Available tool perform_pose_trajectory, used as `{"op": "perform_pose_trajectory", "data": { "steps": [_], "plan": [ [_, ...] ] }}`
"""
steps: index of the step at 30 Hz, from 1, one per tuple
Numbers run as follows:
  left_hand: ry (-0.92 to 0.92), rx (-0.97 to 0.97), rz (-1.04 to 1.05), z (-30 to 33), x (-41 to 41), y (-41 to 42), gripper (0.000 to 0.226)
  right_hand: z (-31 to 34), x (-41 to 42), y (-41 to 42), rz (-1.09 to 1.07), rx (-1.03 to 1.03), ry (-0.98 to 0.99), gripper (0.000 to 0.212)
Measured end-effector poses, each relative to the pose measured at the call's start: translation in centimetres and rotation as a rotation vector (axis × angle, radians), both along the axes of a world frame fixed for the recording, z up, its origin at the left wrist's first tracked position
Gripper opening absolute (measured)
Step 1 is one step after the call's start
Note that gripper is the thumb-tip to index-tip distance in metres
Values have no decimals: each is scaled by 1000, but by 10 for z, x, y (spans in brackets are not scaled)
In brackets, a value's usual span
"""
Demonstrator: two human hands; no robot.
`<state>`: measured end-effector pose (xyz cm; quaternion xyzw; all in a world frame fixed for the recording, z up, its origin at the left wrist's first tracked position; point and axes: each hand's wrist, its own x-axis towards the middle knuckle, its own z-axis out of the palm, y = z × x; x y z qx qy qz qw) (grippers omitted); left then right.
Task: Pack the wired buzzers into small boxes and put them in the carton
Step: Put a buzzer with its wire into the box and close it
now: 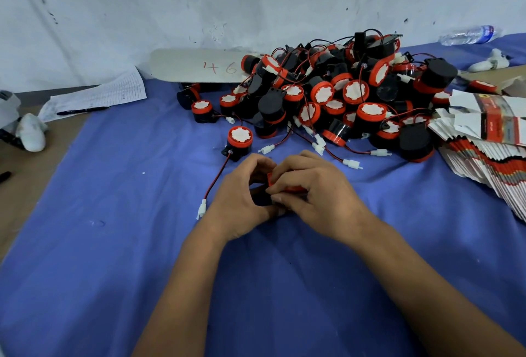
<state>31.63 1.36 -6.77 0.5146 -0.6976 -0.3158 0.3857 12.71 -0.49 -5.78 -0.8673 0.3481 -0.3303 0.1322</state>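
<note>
Head view, left hand (242,200) and right hand (313,194) fingers curled round one buzzer (284,186) (orientation hidden), on blue cloth (113,242)

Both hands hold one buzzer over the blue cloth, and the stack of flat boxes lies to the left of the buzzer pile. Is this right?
Not quite. The head view shows the stack of flat boxes to the right of the buzzer pile. The rest stands: left hand and right hand hold one buzzer over the blue cloth.

We found both forearms reaching forward, the hands meeting at centre. The left hand (242,197) was curled with its thumb side up. The right hand (310,194) had its fingers bent, their tips touching the left hand's.
</note>
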Motion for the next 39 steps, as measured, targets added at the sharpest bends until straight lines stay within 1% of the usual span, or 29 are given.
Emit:
{"op": "perform_pose_trajectory", "data": {
  "steps": [2, 12, 14, 23, 29, 33, 35, 36, 39],
  "plan": [
    [5, 0, -4, 0, 0, 0, 60, 1, -2, -1, 9, 4, 13, 9],
    [37, 12, -24, 0, 1, 0, 57, 8, 1, 5, 8, -160, 109, 7],
    [42, 20, -26, 1, 1, 0, 57, 9, 2, 5, 22, -159, 114, 7],
    [40, 6, -18, -2, 0, 1, 56, 12, -4, -1, 70, -30, 104, 11],
    [45, -13, 25, -10, -2, -1, 62, 3, -8, 2, 72, -83, 75, 19],
    [54, -7, 43, -12, -6, -2, 64, -1, -6, 0, -32, -136, 45, 15],
    [96, -15, 49, -12, -5, -2, 61, -2, -5, -1, -82, -153, 66, 22],
    [135, -19, 55, -12, -4, -2, 60, -3, -6, -2, -84, -128, 56, 25],
    [306, -3, 82, -9, -3, 0, 58, -2, -6, -6, -21, 75, -135, 27]
  ]
}}
